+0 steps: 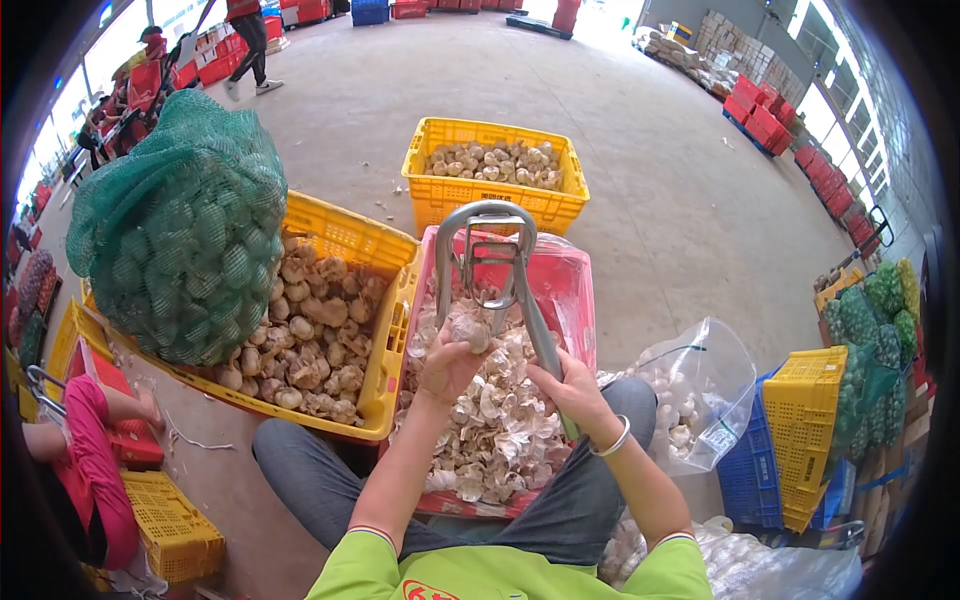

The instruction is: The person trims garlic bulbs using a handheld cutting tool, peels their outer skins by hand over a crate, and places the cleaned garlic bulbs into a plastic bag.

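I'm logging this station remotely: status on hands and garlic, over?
Left hand holding a garlic bulb. Right hand gripping the metal tool. Loose skins heaped in pink crate below.

Tool (520,260): smooth shiny metal, grip matt green, prob. plastic. Crates (400,300): matt yellow plastic w/ perforated walls. Sack (185,240): rough green plastic mesh. Bag (715,390): clear glossy plastic. Peels (490,430): dry, papery. Jeans (310,480): matt cloth. Floor (650,200): smooth, matt, concrete-like.
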Demonstrator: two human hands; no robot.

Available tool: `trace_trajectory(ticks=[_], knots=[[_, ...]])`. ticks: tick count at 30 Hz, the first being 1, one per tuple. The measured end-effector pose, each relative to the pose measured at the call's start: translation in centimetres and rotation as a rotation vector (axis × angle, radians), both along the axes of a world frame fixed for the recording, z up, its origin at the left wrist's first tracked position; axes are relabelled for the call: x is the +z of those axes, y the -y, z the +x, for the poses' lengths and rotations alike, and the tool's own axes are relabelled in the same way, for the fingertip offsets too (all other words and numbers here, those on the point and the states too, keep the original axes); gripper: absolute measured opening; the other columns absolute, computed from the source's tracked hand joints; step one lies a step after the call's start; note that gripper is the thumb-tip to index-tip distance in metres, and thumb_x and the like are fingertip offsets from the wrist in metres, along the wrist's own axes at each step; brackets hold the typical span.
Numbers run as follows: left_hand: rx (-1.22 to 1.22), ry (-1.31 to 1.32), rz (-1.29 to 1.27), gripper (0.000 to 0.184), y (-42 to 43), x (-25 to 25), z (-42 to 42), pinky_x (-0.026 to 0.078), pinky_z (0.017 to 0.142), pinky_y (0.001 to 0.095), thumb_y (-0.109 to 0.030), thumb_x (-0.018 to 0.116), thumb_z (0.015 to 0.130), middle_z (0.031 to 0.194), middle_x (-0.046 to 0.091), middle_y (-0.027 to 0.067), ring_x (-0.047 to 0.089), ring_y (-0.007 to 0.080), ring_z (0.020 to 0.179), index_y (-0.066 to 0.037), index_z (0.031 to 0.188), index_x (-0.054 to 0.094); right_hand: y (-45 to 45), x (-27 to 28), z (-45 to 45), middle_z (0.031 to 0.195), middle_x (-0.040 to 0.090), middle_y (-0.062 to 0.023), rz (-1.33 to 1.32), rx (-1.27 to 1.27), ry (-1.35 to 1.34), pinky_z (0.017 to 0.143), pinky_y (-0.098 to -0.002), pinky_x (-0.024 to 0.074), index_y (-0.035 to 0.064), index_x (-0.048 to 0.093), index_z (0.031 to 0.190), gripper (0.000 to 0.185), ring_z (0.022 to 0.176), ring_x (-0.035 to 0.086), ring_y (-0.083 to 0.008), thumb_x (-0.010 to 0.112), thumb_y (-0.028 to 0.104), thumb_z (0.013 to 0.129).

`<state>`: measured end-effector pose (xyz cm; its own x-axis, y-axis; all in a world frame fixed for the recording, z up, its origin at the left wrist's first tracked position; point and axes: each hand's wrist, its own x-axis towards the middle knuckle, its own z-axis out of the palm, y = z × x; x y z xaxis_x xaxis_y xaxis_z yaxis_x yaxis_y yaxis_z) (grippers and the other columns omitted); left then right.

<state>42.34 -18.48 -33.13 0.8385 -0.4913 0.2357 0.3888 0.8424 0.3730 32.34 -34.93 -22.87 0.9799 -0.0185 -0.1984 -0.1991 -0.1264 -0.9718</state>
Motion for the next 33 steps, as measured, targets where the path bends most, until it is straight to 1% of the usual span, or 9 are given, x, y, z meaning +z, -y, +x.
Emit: trace_trajectory(ticks=[4, 7, 13, 16, 20, 23, 29, 32, 33], knots=[[-0.005, -0.01, 0.007, 0.048, -0.2, 0.2, -0.1, 0.043, 0.09, 0.0423, -0.007, 0.059, 0.074, 0.107, 0.054, 0.0078, 0.053, 0.0211, 0.103, -0.006, 0.12, 0.043, -0.4, -1.0, 0.6, 0.058, 0.047, 0.0029, -0.079, -0.039, 0.032, 0.039, -0.0191, 0.0375, 0.0021, 0.053, 0.093, 0.018, 0.044, 0.044, -0.0037, 0.058, 0.018, 0.088], [-0.02, -0.004, 0.0, 0.05, -0.2, 0.1, 0.1, 0.043, 0.09, 0.0427, -0.007, 0.061, 0.073, 0.109, 0.054, 0.0078, 0.052, 0.0214, 0.105, -0.007, 0.12, 0.043, -0.1, -1.9, 1.0, 0.067, 0.053, -0.0004, -0.176, -0.049, -0.004, 0.045, -0.0243, 0.0424, 0.0022, 0.055, 0.091, 0.02, 0.056, 0.05, -0.0065, 0.061, 0.02, 0.084], [-0.01, -0.002, -0.021, 0.049, -0.1, 0.1, 0.2, 0.043, 0.091, 0.0427, -0.008, 0.06, 0.073, 0.111, 0.054, 0.0074, 0.052, 0.0218, 0.106, -0.007, 0.119, 0.044, -0.2, -4.7, 2.0, 0.068, 0.054, -0.0058, -0.25, -0.097, 0.163, 0.06, -0.0312, 0.0432, -0.0008, 0.056, 0.095, 0.026, 0.062, 0.051, -0.0151, 0.062, 0.021, 0.082], [-0.028, 0.014, -0.032, 0.049, 0.0, -0.3, 0.6, 0.042, 0.092, 0.0432, -0.009, 0.06, 0.073, 0.112, 0.054, 0.0071, 0.052, 0.0226, 0.107, -0.008, 0.119, 0.044, -0.2, -7.0, 3.0, 0.059, 0.047, 0.0034, -0.34, -0.125, 0.447, 0.048, -0.0257, 0.038, 0.0022, 0.055, 0.086, 0.014, 0.052, 0.042, -0.008, 0.06, 0.015, 0.085], [-0.07, 0.013, -0.078, 0.049, 0.4, 0.4, 0.0, 0.039, 0.094, 0.0432, -0.008, 0.057, 0.074, 0.115, 0.053, 0.0074, 0.05, 0.0241, 0.111, -0.008, 0.121, 0.044, 0.3, -8.9, 4.6, 0.072, 0.056, -0.0185, -0.488, -0.205, 0.423, 0.061, -0.0367, 0.0443, 0.0008, 0.057, 0.096, 0.029, 0.064, 0.057, -0.0299, 0.063, 0.024, 0.081], [-0.08, 0.023, -0.162, 0.049, -0.5, 1.2, -0.8, 0.041, 0.093, 0.0416, -0.006, 0.054, 0.078, 0.118, 0.051, 0.0085, 0.05, 0.0256, 0.111, -0.008, 0.125, 0.041, 0.1, -8.7, 4.5, 0.073, 0.057, -0.0196, -0.449, -0.168, 0.377, 0.062, -0.0371, 0.0452, 0.0011, 0.057, 0.095, 0.029, 0.066, 0.058, -0.032, 0.062, 0.026, 0.081], [-0.073, -0.061, 0.213, 0.05, -2.2, 2.0, -2.0, 0.047, 0.088, 0.0364, -0.006, 0.056, 0.084, 0.115, 0.051, 0.0089, 0.054, 0.0246, 0.104, -0.008, 0.13, 0.035, 0.3, -6.2, 1.9, 0.071, 0.057, -0.0137, -0.48, -0.156, 0.3, 0.063, -0.0355, 0.0455, 0.0005, 0.055, 0.098, 0.029, 0.065, 0.057, -0.0279, 0.063, 0.023, 0.081], [-0.058, 0.052, 0.451, 0.057, -3.2, 3.0, -2.5, 0.047, 0.087, 0.0317, 0.001, 0.061, 0.08, 0.113, 0.051, 0.0082, 0.055, 0.0194, 0.102, -0.007, 0.13, 0.033, -1.0, -3.8, 1.5, 0.072, 0.057, -0.0117, -0.809, -0.397, 0.985, 0.062, -0.0341, 0.0455, -0.0001, 0.053, 0.1, 0.027, 0.064, 0.056, -0.0273, 0.061, 0.019, 0.083], [-0.026, 0.112, 0.54, 0.058, -3.5, 3.0, -2.7, 0.047, 0.086, 0.0304, 0.002, 0.062, 0.079, 0.112, 0.051, 0.0082, 0.055, 0.0185, 0.102, -0.007, 0.129, 0.033, -1.7, -3.3, 0.8, 0.081, 0.057, -0.0115, -0.681, -0.352, 0.919, 0.06, -0.0322, 0.0461, 0.0004, 0.054, 0.102, 0.025, 0.064, 0.057, -0.0229, 0.059, 0.019, 0.086]])
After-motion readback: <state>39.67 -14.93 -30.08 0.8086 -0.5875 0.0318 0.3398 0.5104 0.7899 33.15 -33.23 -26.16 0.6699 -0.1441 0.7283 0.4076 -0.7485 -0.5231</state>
